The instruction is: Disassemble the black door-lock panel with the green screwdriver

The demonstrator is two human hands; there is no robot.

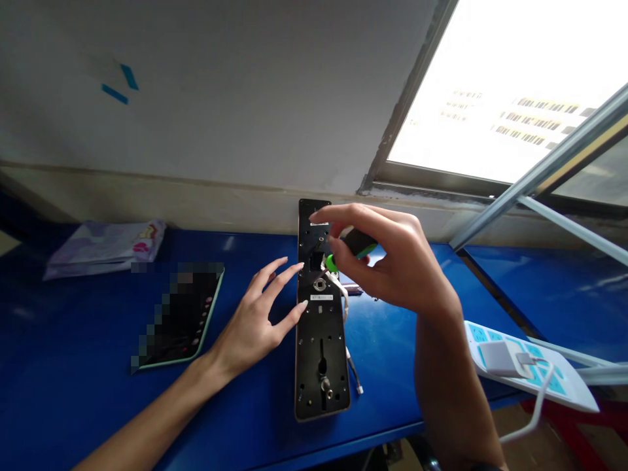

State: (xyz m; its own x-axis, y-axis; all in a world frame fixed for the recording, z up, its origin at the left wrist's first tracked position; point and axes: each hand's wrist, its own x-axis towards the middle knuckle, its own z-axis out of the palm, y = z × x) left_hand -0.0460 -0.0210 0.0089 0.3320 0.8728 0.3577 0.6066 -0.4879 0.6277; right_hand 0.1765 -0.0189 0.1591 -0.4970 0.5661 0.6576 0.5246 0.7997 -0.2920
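The step in hand looks like screw work on the long black lock panel (321, 327), which lies flat, inner side up, on the blue surface (73, 366). The right hand (392, 261) pinches a green-and-black screwdriver (354, 247) over the panel's upper half. The left hand (255, 314), fingers spread, steadies the panel's left edge. The next move probably calls for seating the tip squarely in a screw head. A small white label (321, 297) sits mid-panel, too small to read. A phone (179, 314) lies to the left.

A blue table (73, 366) stands against a grey wall (220, 85) (bright window (515, 85) at right).
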